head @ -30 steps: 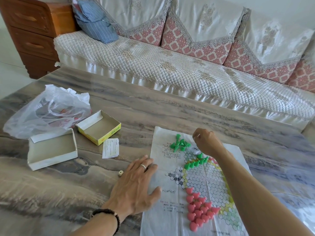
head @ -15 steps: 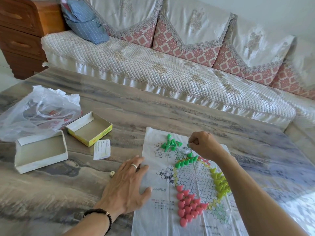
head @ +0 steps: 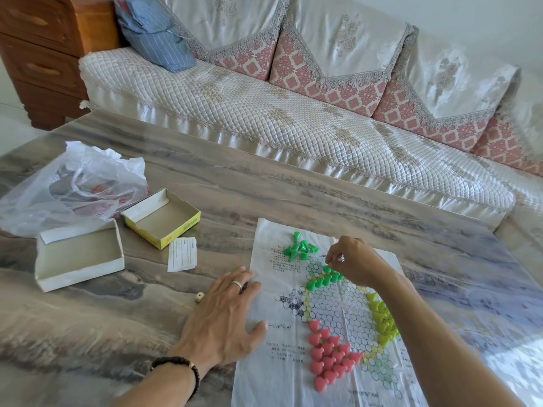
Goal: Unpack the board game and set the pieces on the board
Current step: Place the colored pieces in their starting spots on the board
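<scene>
The paper game board (head: 282,377) lies flat on the table. Pink pieces (head: 329,356) fill its near corner, and yellow-green pieces (head: 382,318) stand along its right side. A short row of green pieces (head: 323,280) stands at its far part. More green pieces (head: 299,249) lie in a loose pile on the sheet's far left. My right hand (head: 352,262) hovers over the green row with curled fingers and pinches a green piece (head: 327,269) at its fingertips. My left hand (head: 226,318) rests flat on the board's left edge.
Two open box halves, one white (head: 79,259) and one yellow (head: 164,218), sit on the table at the left, beside a plastic bag (head: 73,186). A paper slip (head: 182,254) and a small die (head: 199,297) lie near my left hand. A sofa (head: 264,113) runs behind the table.
My right hand has moved from beside the loose green pile down toward the green row. My left hand has stayed on the board's edge. The view has shifted slightly.
</scene>
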`<state>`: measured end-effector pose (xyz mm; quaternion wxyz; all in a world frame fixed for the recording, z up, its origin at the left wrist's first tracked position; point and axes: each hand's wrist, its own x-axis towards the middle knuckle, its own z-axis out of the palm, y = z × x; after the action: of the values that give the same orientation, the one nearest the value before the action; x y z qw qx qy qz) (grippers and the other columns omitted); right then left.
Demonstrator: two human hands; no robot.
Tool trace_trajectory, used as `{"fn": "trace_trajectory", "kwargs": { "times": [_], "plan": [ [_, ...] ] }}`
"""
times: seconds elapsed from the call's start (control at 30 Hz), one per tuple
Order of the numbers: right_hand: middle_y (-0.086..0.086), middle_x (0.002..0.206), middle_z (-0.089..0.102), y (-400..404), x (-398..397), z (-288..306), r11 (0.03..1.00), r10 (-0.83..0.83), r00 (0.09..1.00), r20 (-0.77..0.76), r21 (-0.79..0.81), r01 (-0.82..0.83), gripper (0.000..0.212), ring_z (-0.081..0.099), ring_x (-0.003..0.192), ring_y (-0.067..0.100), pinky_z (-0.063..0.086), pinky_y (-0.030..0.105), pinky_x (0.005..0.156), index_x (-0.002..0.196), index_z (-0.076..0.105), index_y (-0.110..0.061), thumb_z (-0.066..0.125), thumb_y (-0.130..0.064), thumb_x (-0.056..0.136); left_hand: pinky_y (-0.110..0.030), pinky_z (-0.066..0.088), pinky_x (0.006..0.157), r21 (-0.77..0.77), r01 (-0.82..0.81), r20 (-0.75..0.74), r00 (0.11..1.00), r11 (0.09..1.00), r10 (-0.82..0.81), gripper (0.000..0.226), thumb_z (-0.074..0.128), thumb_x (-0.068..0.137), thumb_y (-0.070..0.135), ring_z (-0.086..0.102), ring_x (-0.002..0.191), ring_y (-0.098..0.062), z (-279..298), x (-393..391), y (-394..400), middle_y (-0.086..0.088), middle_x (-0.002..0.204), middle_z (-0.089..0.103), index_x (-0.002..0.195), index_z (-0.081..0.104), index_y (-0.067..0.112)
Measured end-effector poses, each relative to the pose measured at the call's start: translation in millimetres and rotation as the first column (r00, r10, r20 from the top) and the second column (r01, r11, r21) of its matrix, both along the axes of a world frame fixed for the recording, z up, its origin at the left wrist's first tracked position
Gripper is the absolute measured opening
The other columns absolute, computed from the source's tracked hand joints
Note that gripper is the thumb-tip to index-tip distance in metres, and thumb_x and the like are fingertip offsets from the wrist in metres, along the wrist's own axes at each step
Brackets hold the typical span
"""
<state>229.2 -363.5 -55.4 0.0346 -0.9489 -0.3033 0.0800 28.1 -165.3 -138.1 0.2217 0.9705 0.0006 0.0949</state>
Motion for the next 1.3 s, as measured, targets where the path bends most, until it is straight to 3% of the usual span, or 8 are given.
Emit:
{"fn": "trace_trajectory", "kwargs": {
  "times": [0.2, 0.37, 0.57, 0.7, 0.83, 1.0, 1.13, 1.3],
  "plan": [
    [-0.006, 0.095, 0.068, 2.3, -4.4, -2.0, 1.0, -0.004, 1.0, 0.01, -0.007, 0.004, 0.014, 0.059, 0.081, 0.005, 0.048, 0.019, 0.074, 0.095, 0.074, -0.018, 0.065, -0.013, 0.086, -0.025, 0.001, 0.115, -0.015, -0.001, 0.011, 1.0, 1.0, 0.001, 0.07, 0.04, 0.082, 0.057, 0.006, 0.146, -0.011, -0.1, 1.1, 0.1, 0.003, 0.157, 0.021, 0.142, 0.033, 0.023],
    [-0.005, 0.1, 0.071, 1.6, -4.5, -5.2, 1.0, -0.01, 1.0, -0.006, 0.017, 0.01, 0.017, 0.061, 0.082, 0.005, 0.052, 0.022, 0.077, 0.099, 0.074, -0.019, 0.065, -0.014, 0.086, -0.026, 0.005, 0.117, -0.011, -0.006, 0.011, 1.0, 1.0, 0.006, 0.069, 0.04, 0.081, 0.058, 0.006, 0.146, -0.011, -1.2, 1.1, 0.3, 0.004, 0.156, 0.022, 0.141, 0.034, 0.024],
    [-0.004, 0.093, 0.068, 12.0, 1.1, -2.1, 0.983, -0.064, 0.993, 0.102, 0.178, 0.045, 0.019, 0.06, 0.08, 0.009, 0.048, 0.016, 0.07, 0.101, 0.071, -0.012, 0.057, -0.011, 0.089, -0.024, 0.002, 0.115, 0.003, -0.005, 0.013, 1.0, 1.0, 0.005, 0.069, 0.041, 0.082, 0.057, 0.007, 0.146, -0.011, 1.3, 1.0, -0.6, 0.003, 0.155, 0.023, 0.141, 0.033, 0.023],
    [0.001, 0.097, 0.069, 28.7, 12.4, -12.8, 0.976, -0.104, 0.991, 0.09, 0.201, 0.084, 0.02, 0.063, 0.086, 0.015, 0.054, 0.03, 0.078, 0.105, 0.069, -0.012, 0.06, -0.017, 0.088, -0.023, -0.001, 0.114, 0.016, -0.005, 0.001, 1.0, 1.0, 0.005, 0.067, 0.04, 0.083, 0.057, 0.004, 0.146, -0.01, 1.8, 0.3, -0.8, 0.004, 0.155, 0.021, 0.141, 0.032, 0.024],
    [0.003, 0.093, 0.07, 39.7, 20.7, -30.9, 0.969, -0.173, 0.983, 0.067, 0.188, 0.158, 0.018, 0.065, 0.081, 0.019, 0.057, 0.037, 0.075, 0.098, 0.07, -0.013, 0.058, -0.014, 0.084, -0.029, 0.004, 0.119, 0.015, -0.008, -0.032, 0.999, 1.0, 0.009, 0.071, 0.04, 0.083, 0.055, 0.002, 0.146, -0.01, 3.5, -0.4, -1.3, 0.003, 0.157, 0.019, 0.145, 0.028, 0.022],
    [0.006, 0.096, 0.07, 40.3, 23.2, -39.1, 0.963, -0.209, 0.978, 0.016, 0.176, 0.203, 0.02, 0.065, 0.08, 0.02, 0.057, 0.034, 0.075, 0.105, 0.068, -0.01, 0.062, -0.014, 0.087, -0.03, 0.005, 0.119, 0.03, -0.006, -0.04, 0.999, 1.0, 0.007, 0.071, 0.04, 0.084, 0.055, 0.001, 0.146, -0.01, 4.1, -0.2, -0.3, 0.003, 0.157, 0.019, 0.145, 0.026, 0.022],
    [0.009, 0.104, 0.07, 32.1, 22.1, -32.1, 0.956, -0.212, 0.976, 0.051, 0.217, 0.197, 0.031, 0.064, 0.09, 0.024, 0.054, 0.033, 0.077, 0.104, 0.07, -0.009, 0.048, -0.001, 0.084, -0.032, 0.006, 0.12, 0.032, -0.003, -0.048, 0.999, 0.999, 0.005, 0.072, 0.039, 0.084, 0.056, 0.0, 0.146, -0.01, 2.1, 0.3, 0.0, 0.004, 0.157, 0.017, 0.146, 0.025, 0.022],
    [0.0, 0.089, 0.069, 20.4, 11.9, -9.6, 0.937, -0.174, 0.984, 0.028, 0.312, 0.157, 0.015, 0.063, 0.077, 0.014, 0.052, 0.029, 0.071, 0.092, 0.07, -0.014, 0.058, -0.006, 0.087, -0.028, 0.003, 0.119, 0.032, -0.004, -0.029, 1.0, 0.999, 0.005, 0.071, 0.04, 0.084, 0.056, 0.003, 0.146, -0.01, 0.9, 0.7, 0.1, 0.004, 0.155, 0.02, 0.145, 0.028, 0.021]
  ]
}}
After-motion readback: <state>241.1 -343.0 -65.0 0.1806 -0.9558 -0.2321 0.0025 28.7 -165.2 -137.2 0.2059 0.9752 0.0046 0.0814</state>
